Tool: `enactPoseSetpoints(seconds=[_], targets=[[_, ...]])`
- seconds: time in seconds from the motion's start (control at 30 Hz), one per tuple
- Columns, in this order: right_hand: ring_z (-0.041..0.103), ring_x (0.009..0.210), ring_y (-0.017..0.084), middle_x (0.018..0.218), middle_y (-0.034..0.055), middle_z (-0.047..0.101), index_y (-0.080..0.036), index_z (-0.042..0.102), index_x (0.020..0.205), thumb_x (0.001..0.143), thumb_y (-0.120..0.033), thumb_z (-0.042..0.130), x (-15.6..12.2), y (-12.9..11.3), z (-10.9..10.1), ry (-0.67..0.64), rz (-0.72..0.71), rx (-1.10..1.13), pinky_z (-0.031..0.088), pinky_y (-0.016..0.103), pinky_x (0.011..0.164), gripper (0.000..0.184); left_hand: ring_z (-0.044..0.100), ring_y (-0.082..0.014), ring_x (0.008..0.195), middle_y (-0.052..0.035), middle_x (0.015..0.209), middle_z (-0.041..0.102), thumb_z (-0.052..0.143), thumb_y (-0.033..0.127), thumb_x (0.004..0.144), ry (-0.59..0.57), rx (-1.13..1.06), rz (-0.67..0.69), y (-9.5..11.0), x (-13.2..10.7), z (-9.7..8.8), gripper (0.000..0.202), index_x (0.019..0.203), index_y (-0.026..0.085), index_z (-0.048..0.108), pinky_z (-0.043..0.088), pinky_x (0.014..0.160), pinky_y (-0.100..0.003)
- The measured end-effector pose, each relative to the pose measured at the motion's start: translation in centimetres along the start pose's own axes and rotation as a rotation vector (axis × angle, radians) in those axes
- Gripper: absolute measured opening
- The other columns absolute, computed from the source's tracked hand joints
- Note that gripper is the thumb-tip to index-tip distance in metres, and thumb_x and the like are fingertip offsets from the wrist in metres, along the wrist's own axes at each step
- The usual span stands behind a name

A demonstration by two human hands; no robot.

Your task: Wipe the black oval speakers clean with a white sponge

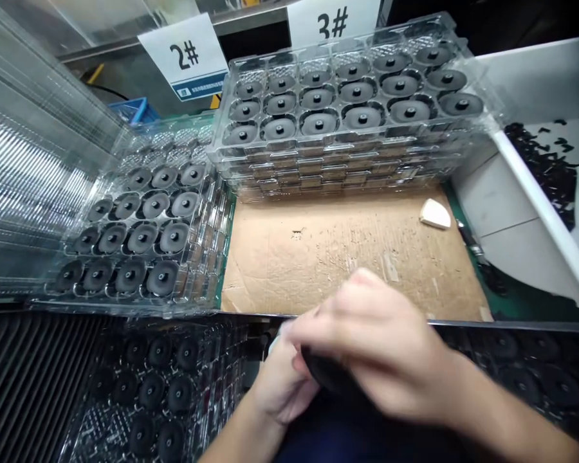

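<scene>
Black round part [330, 374] at six o'clock, between left hand [282, 386] and right hand [381, 347], fingers [350, 308] clamped on it; similar discs [317, 122] at twelve o'clock, one per pocket of clear blister trays [217, 151], kept apart.

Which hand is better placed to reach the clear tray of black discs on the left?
Left, probably: the left hand sits closer to the clear tray, while the right hand lies across the dark round part.
</scene>
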State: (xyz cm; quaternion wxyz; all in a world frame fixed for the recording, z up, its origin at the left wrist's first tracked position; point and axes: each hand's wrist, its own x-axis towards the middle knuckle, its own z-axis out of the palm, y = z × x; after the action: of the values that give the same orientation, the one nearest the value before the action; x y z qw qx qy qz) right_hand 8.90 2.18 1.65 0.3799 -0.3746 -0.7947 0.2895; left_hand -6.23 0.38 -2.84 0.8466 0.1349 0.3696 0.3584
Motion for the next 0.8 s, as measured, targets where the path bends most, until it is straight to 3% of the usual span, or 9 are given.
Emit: enactPoseSetpoints(seconds=[0.13, 0.2, 0.33, 0.47, 0.53, 0.63, 0.73, 0.8], targets=[[0.061, 0.075, 0.015, 0.098, 0.0038, 0.068, -0.022, 0.064, 0.110, 0.093, -0.026, 0.048, -2.7, 4.4, 0.9, 0.186, 0.533, -0.015, 0.045, 0.027, 0.063, 0.025, 0.069, -0.0232, 0.094, -0.0033, 0.106, 0.072, 0.083, 0.040, 0.055, -0.076, -0.165, -0.046, -0.1, 0.0, -0.4, 0.052, 0.104, 0.025, 0.069, 0.053, 0.081, -0.028], [0.064, 0.080, 0.018, 0.098, 0.0067, 0.069, -0.021, 0.064, 0.113, 0.093, -0.029, 0.043, -5.1, 6.3, 2.7, 0.176, 0.635, -0.028, 0.049, 0.030, 0.066, 0.030, 0.068, -0.0237, 0.096, -0.0039, 0.109, 0.071, 0.081, 0.040, 0.058, -0.092, -0.222, -0.055, -0.1, 0.0, -0.7, 0.051, 0.106, 0.025, 0.068, 0.053, 0.083, -0.030], [0.067, 0.074, 0.022, 0.084, 0.0066, 0.071, -0.019, 0.067, 0.102, 0.088, -0.031, 0.046, -8.7, 7.6, 5.1, 0.122, 0.644, -0.001, 0.053, 0.033, 0.064, 0.029, 0.068, -0.0226, 0.095, -0.0047, 0.108, 0.070, 0.081, 0.041, 0.058, -0.074, -0.235, -0.073, -0.1, 0.2, -0.8, 0.054, 0.107, 0.023, 0.068, 0.053, 0.083, -0.029], [0.066, 0.083, 0.020, 0.103, 0.0059, 0.069, -0.022, 0.062, 0.107, 0.092, -0.030, 0.047, -6.8, 4.7, 2.5, 0.254, 0.661, -0.017, 0.052, 0.029, 0.064, 0.023, 0.067, -0.0229, 0.096, -0.0033, 0.109, 0.069, 0.082, 0.038, 0.057, -0.042, -0.200, -0.044, -0.3, 0.5, -0.1, 0.053, 0.106, 0.024, 0.067, 0.053, 0.085, -0.030], [0.064, 0.093, 0.019, 0.108, 0.0045, 0.067, -0.024, 0.060, 0.112, 0.092, -0.025, 0.049, -4.8, 2.2, 1.0, 0.349, 0.501, -0.060, 0.052, 0.028, 0.071, 0.023, 0.067, -0.0202, 0.095, -0.0025, 0.107, 0.069, 0.082, 0.035, 0.059, -0.022, -0.165, -0.012, -0.5, 0.6, 0.3, 0.051, 0.106, 0.024, 0.067, 0.052, 0.086, -0.028], [0.062, 0.084, 0.019, 0.094, 0.0070, 0.069, -0.015, 0.059, 0.115, 0.091, -0.013, 0.045, -2.7, -0.9, 0.3, 0.262, 0.191, -0.088, 0.050, 0.032, 0.079, 0.027, 0.066, -0.0160, 0.096, -0.0025, 0.104, 0.071, 0.082, 0.029, 0.062, 0.025, -0.101, 0.022, -0.5, 0.5, 0.4, 0.046, 0.106, 0.023, 0.068, 0.050, 0.088, -0.022], [0.062, 0.073, 0.016, 0.086, 0.0055, 0.068, -0.014, 0.064, 0.103, 0.091, -0.011, 0.044, -1.9, -1.5, 0.8, 0.040, 0.215, 0.025, 0.051, 0.029, 0.070, 0.024, 0.066, -0.0169, 0.097, -0.0006, 0.105, 0.071, 0.084, 0.030, 0.059, 0.099, -0.050, 0.081, -0.5, 0.5, 0.3, 0.047, 0.103, 0.025, 0.069, 0.051, 0.087, -0.023], [0.062, 0.073, 0.016, 0.088, 0.0051, 0.069, -0.016, 0.065, 0.098, 0.091, -0.012, 0.044, -1.6, -1.1, 1.2, -0.004, 0.276, 0.036, 0.051, 0.028, 0.067, 0.023, 0.067, -0.0159, 0.092, 0.0008, 0.096, 0.072, 0.084, 0.029, 0.058, 0.128, -0.020, 0.095, -0.6, 0.6, 0.4, 0.045, 0.100, 0.024, 0.069, 0.053, 0.081, -0.021]])
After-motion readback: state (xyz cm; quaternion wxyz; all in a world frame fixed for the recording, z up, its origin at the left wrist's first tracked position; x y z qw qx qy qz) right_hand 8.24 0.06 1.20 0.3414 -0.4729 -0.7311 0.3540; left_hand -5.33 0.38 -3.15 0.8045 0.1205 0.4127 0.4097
